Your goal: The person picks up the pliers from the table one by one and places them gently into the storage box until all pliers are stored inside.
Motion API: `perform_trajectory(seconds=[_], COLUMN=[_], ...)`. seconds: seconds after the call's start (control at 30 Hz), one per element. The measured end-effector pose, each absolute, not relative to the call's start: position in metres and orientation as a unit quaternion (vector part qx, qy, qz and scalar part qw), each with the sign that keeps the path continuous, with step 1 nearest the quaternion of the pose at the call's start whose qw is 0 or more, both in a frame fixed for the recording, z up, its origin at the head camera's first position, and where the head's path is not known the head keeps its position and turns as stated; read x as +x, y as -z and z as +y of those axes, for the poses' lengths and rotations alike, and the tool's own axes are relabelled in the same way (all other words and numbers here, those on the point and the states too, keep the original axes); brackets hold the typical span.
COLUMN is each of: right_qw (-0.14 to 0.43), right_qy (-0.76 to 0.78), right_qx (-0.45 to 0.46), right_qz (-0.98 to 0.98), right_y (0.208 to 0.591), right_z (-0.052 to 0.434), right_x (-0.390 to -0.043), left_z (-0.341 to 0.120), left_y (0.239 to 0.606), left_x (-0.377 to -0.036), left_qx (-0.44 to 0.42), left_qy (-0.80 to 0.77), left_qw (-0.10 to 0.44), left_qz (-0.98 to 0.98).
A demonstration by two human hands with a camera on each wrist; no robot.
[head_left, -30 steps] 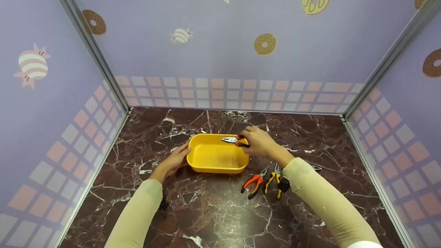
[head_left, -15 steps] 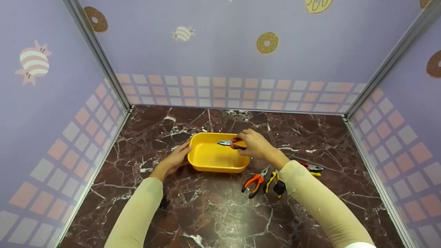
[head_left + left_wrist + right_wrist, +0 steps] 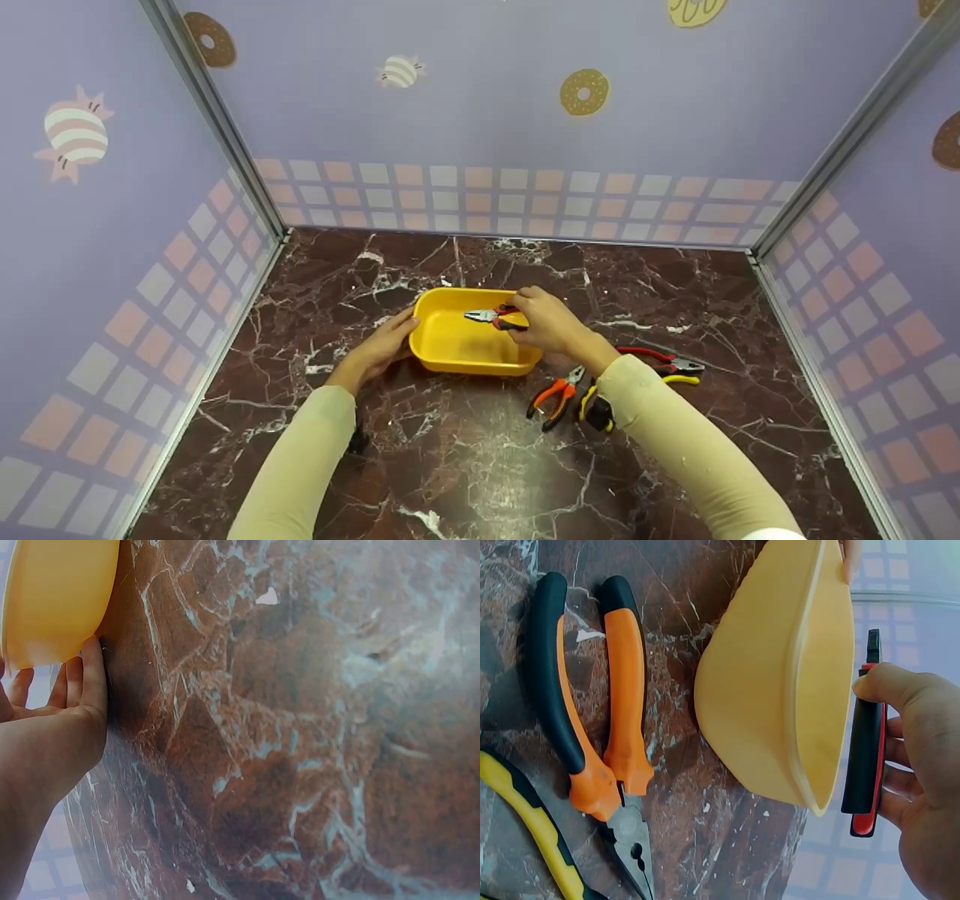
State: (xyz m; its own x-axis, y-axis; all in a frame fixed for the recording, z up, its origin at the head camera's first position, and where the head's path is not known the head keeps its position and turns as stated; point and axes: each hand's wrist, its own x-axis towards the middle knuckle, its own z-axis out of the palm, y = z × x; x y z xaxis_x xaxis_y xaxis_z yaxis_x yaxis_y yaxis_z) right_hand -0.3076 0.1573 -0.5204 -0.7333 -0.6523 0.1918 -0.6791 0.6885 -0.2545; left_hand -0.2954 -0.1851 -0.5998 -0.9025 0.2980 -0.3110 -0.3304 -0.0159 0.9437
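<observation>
My right hand [image 3: 553, 321] pinches a pair of pliers [image 3: 480, 315] with red and black handles, thumb against one handle. The pliers hang over the open top of a yellow plastic basin [image 3: 450, 346], their silver jaws pointing left. In the right wrist view the held pliers [image 3: 867, 742] appear edge-on beside the basin rim [image 3: 801, 690]. At the basin's left end my left hand [image 3: 382, 343] holds the wall, thumb near the rim and fingers outside. In the left wrist view those fingers [image 3: 91, 679] lie against the basin [image 3: 64, 600].
Orange-and-black pliers [image 3: 556, 397] lie right of the basin on the dark marbled surface [image 3: 450, 465]. Beside them, yellow-and-black pliers [image 3: 536, 825] lie partly covered by the right sleeve in the head view. Red-handled pliers [image 3: 679, 365] and a yellow handle [image 3: 681, 380] show farther right. Patterned walls [image 3: 480, 112] enclose the surface.
My right hand has moved left and slightly toward me, carrying the pliers farther over the basin. More of the red-handled pliers shows past the sleeve. The left hand keeps its place.
</observation>
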Motion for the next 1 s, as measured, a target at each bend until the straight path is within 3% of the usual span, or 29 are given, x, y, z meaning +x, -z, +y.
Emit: perform_trajectory(seconds=[0.5, 1.0], right_qw=[0.007, 0.018], right_qy=[-0.169, -0.173], right_qx=[0.35, 0.368], right_qz=[-0.921, -0.914], right_y=[0.53, 0.542], right_z=[0.144, 0.139], right_x=[-0.305, -0.303], left_z=[-0.186, -0.185], left_y=[0.601, 0.601], left_x=[-0.295, -0.293], left_qx=[-0.011, -0.007], left_qy=[-0.718, -0.719], left_qw=[0.218, 0.213], left_qz=[0.661, 0.662])
